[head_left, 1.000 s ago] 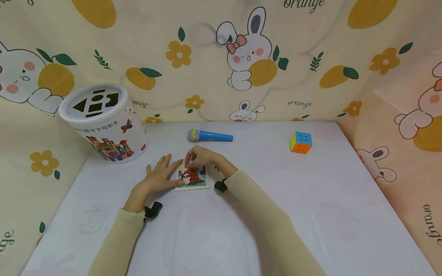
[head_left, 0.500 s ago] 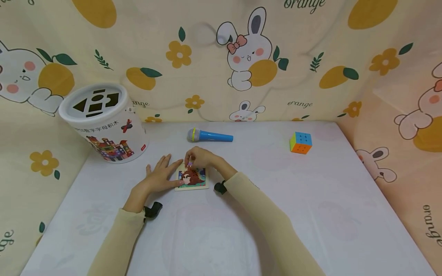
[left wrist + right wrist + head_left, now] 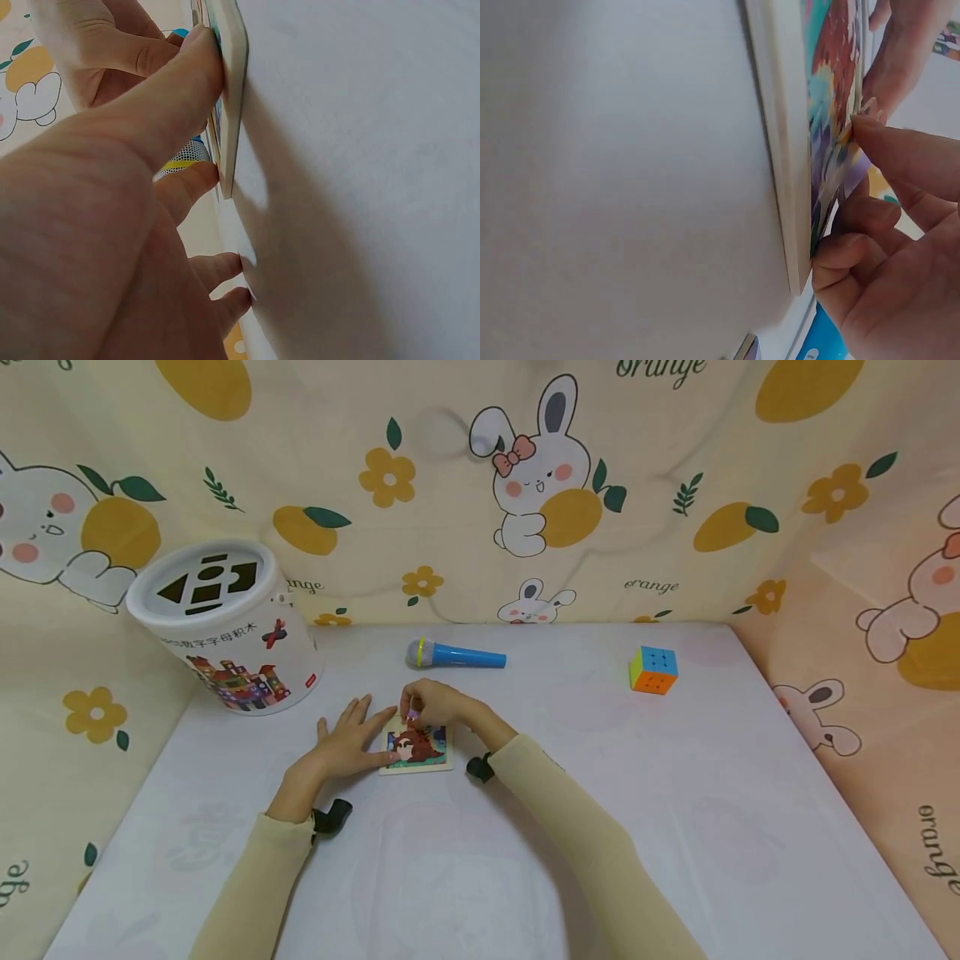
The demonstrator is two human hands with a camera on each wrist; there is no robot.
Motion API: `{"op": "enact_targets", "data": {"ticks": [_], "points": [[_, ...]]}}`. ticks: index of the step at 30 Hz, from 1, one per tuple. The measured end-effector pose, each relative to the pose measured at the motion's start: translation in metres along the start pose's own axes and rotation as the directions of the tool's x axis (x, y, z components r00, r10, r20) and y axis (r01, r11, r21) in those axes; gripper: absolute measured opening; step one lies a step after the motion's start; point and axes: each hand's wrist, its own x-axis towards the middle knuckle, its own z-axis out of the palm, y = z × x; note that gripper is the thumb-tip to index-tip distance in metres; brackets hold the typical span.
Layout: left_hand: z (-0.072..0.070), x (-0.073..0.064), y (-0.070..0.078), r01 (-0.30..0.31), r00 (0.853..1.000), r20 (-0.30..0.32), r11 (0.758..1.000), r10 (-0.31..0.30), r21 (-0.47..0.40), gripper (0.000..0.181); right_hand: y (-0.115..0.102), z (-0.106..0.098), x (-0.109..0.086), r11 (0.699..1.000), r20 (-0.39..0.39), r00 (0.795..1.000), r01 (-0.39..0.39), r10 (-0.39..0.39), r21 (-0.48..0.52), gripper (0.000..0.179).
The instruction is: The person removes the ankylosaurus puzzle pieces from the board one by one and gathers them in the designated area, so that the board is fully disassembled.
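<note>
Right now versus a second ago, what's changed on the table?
Very little. The right hand, pinching a piece at the puzzle's far edge, shifted too slightly to call a direction. A reddish patch by its wrist no longer shows in the head view; can't tell why. No visible grab or release. Unchanged: left hand, bucket, microphone, cube.

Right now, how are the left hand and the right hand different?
The left hand spreads its fingers; the right hand curls its fingers. The left hand's thumb rests on the puzzle, while the right hand pinches a puzzle piece. Both are bare.
</note>
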Motion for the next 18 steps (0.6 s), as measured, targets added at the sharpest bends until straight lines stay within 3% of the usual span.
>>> {"op": "enact_targets", "data": {"ticks": [7,13,18], "points": [[-0.001,-0.001,0.001,-0.008,1.0,-0.005,1.0,0.008,-0.003,0.083,0.005,-0.004,-0.002,0.994,-0.031,0.999,0.046,-0.043,0.099,0.016],[0.0,0.0,0.0,0.0,1.0,0.0,1.0,0.0,0.024,0.083,0.012,-0.017,-0.006,0.974,-0.123,0.987,0.128,-0.106,0.186,0.017],[0.001,0.0,-0.001,-0.003,1.0,0.003,1.0,0.003,0.029,0.082,0.022,-0.037,-0.018,0.974,-0.164,0.985,0.086,-0.052,0.211,0.017]]}}
